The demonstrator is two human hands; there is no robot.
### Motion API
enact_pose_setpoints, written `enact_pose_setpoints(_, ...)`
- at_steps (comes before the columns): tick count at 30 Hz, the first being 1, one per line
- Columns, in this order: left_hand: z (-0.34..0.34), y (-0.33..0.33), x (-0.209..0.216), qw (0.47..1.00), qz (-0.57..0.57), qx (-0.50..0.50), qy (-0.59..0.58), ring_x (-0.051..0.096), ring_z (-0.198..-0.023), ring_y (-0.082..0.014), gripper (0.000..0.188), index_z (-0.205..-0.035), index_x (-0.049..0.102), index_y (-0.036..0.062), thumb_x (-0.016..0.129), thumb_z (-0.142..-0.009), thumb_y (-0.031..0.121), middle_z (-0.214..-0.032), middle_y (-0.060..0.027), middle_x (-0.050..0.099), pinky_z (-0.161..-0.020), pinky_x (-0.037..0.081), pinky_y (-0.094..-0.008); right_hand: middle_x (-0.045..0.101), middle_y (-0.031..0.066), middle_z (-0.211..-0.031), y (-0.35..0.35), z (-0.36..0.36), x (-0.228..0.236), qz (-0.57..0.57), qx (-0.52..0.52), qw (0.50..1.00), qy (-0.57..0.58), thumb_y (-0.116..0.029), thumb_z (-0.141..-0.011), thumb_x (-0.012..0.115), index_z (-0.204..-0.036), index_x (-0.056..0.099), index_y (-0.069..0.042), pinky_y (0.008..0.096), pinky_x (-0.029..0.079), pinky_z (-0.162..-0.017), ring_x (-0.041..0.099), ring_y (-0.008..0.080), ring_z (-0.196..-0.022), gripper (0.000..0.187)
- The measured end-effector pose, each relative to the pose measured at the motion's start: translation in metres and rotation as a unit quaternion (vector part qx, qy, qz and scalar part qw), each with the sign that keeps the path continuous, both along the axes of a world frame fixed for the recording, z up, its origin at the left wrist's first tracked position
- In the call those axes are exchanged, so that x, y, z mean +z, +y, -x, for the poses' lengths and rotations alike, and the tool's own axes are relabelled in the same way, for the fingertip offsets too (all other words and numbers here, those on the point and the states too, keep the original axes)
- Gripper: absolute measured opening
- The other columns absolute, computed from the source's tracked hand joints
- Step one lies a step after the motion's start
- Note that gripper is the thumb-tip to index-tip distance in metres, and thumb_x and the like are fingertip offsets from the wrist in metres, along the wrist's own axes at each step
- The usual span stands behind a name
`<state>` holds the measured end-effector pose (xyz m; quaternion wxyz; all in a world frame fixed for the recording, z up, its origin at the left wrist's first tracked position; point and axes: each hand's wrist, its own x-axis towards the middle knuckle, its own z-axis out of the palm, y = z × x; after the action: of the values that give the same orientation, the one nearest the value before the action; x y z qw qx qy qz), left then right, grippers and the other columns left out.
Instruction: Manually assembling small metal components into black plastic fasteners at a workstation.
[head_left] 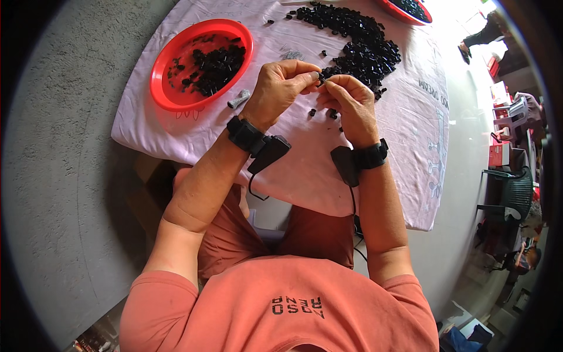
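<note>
Above the near side of a pile of small black plastic pieces (pixel 369 56), my two hands meet. My left hand (pixel 274 91) is closed in a pinch, thumb against forefinger. My right hand (pixel 353 108) is also pinched, its fingertips almost touching the left ones. Between the fingertips sits a small black piece (pixel 321 77), mostly covered by the fingers. A few loose black pieces (pixel 333 114) lie on the cloth just under my right hand. Left of my left hand stands a round red basin (pixel 157 79) partly filled with the same kind of pieces.
A pale pink cloth (pixel 404 141) covers the table. Beside the basin lies a small grey object (pixel 238 98). Another red basin (pixel 425 16) is at the far right. A grey wall (pixel 64 146) rises on the left; a dark green chair (pixel 516 193) stands off to the right.
</note>
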<state>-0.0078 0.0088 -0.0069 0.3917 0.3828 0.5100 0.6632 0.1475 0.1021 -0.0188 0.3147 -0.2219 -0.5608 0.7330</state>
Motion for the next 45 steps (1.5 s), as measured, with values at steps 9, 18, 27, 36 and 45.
enact_pose_setpoints(9, -0.0041, 0.0005, 0.0008, 1.0, 0.004, 0.007, 0.013, 0.069, -0.081, -0.0111, 0.015, -0.104, 0.071, -0.0024, 0.066, -0.092, 0.005, -0.092, -0.0084, 0.073, -0.076, 0.056, -0.0245, 0.071, 0.0105, -0.091, 0.0004, 0.0004, -0.0031, 0.001, -0.005, 1.0, 0.005, -0.01, -0.096, 0.063, -0.102, 0.065, 0.003, 0.0256, 0.056, -0.067, 0.069, 0.0154, -0.075, 0.015)
enact_pose_setpoints(18, -0.0019, 0.0023, -0.0036, 0.994, 0.006, 0.032, 0.101, 0.068, -0.082, -0.01, 0.015, -0.105, 0.07, -0.0032, 0.066, -0.092, 0.004, -0.092, -0.0083, 0.073, -0.075, 0.055, -0.0238, 0.072, 0.013, -0.091, -0.0048, 0.0045, 0.0019, -0.017, -0.008, 1.0, -0.003, -0.006, -0.095, 0.064, -0.102, 0.065, 0.004, 0.0261, 0.058, -0.067, 0.072, 0.0175, -0.079, 0.012)
enact_pose_setpoints(27, 0.0035, -0.0001, -0.0038, 0.987, 0.01, 0.025, 0.158, 0.067, -0.083, -0.0096, 0.015, -0.105, 0.071, -0.002, 0.065, -0.092, 0.004, -0.092, -0.0073, 0.073, -0.076, 0.055, -0.0231, 0.072, 0.0141, -0.092, -0.0049, 0.0059, -0.0009, -0.028, -0.013, 1.0, 0.004, -0.002, -0.094, 0.065, -0.101, 0.064, 0.003, 0.0257, 0.058, -0.068, 0.073, 0.0197, -0.082, 0.01)
enact_pose_setpoints(36, 0.0019, -0.0017, 0.0017, 0.978, 0.018, 0.037, 0.204, 0.069, -0.085, -0.0114, 0.016, -0.106, 0.071, -0.0026, 0.065, -0.091, 0.001, -0.093, -0.0089, 0.074, -0.077, 0.055, -0.0237, 0.071, 0.0127, -0.1, -0.0072, 0.006, -0.0039, -0.018, -0.015, 0.999, 0.025, -0.001, -0.097, 0.058, -0.108, 0.062, 0.001, 0.026, 0.058, -0.073, 0.072, 0.0201, -0.092, 0.012)
enact_pose_setpoints(45, -0.0003, 0.0002, -0.0023, 0.98, 0.01, 0.043, 0.196, 0.069, -0.085, -0.0116, 0.017, -0.106, 0.071, -0.0027, 0.065, -0.09, 0.001, -0.093, -0.0093, 0.074, -0.077, 0.055, -0.0238, 0.071, 0.0144, -0.101, -0.007, 0.0055, 0.0012, -0.024, -0.024, 0.999, 0.011, 0.002, -0.095, 0.059, -0.107, 0.055, 0.0, 0.0252, 0.058, -0.07, 0.072, 0.0212, -0.09, 0.013)
